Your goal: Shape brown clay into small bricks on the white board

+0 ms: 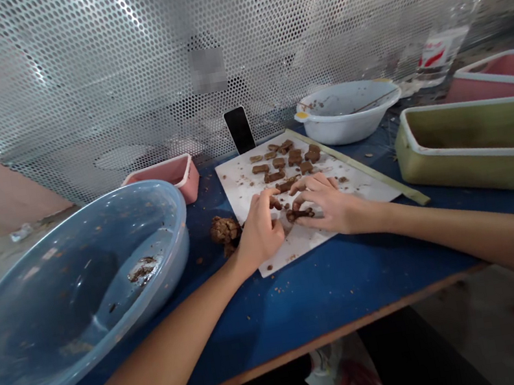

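On the white board (277,251), several small brown clay-like pieces (294,157) lie in loose rows. My right hand (333,206) has its thumb and fingers around a darker, bone-shaped clay piece (300,213) near the front of the board. Just left of it, my left hand (260,228) rests over the board's left edge, fingers curved and thumb apart, with no object visible in it. A crumbly brown clay lump (224,229) sits on the blue table beside my left wrist. Small crumbs are scattered over the board.
A large blue basin (164,287) stands at left, a pink tub (190,180) behind it. A phone (239,131) leans against the perforated metal panel. A pale strip (361,168) runs along the board. To the right are a white basin (348,121), green trough (484,164) and plastic bottle (448,36).
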A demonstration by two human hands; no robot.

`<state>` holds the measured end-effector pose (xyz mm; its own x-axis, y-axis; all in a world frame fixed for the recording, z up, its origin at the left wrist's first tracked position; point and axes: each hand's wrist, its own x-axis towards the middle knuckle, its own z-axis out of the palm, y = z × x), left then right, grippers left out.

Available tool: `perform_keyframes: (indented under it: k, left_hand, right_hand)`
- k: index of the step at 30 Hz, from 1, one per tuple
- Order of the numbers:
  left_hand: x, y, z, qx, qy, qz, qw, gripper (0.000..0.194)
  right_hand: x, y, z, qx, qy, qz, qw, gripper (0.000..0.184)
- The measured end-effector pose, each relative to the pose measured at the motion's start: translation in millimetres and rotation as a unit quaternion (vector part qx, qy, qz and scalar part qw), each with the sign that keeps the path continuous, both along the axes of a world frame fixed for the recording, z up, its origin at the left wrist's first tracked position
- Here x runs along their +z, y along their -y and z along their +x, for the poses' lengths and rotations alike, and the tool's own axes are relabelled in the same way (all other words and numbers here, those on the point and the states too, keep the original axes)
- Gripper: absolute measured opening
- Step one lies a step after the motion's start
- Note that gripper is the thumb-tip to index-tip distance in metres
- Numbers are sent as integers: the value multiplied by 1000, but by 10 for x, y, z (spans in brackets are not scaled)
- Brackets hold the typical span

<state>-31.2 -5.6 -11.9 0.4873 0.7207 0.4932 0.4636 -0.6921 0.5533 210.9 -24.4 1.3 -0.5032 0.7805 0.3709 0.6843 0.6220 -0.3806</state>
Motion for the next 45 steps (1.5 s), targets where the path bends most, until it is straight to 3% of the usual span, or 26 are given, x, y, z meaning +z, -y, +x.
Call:
perform_keyframes:
  k: [5,10,16,21,27,31,33,38,45]
  left_hand:
    - [43,19,10,5,-17,15,1000,66]
    - [79,37,30,8,-28,40,999,50]
    - [86,45,51,17,-17,56,998,36]
    - [93,32,52,24,-1,75,997,26]
    - [224,43,72,57,48,117,990,13]
    - [300,97,136,77,76,53,993,5]
    - [316,143,178,85,87,2,993,11]
    - [340,266,265,80,111,-68,988,19]
    - [341,333,321,96,120,-87,984,18]
  right_hand:
    - [-40,-56,20,3,-36,-10,999,29]
    - [-93,-112,30,-19,-94,22,995,30]
    - [-21,-167,81,2,-147,-11,989,35]
    - [77,-186,107,-2,-224,-88,971,38]
    - [201,-157,70,-3,-339,-205,918,45]
    - [231,-132,23,13,-412,-240,879,45]
    - [224,-116,-3,21,-431,-246,868,43]
    - [163,-83,-56,20,-432,-241,869,38]
    - [74,-94,-52,25,-415,-247,875,35]
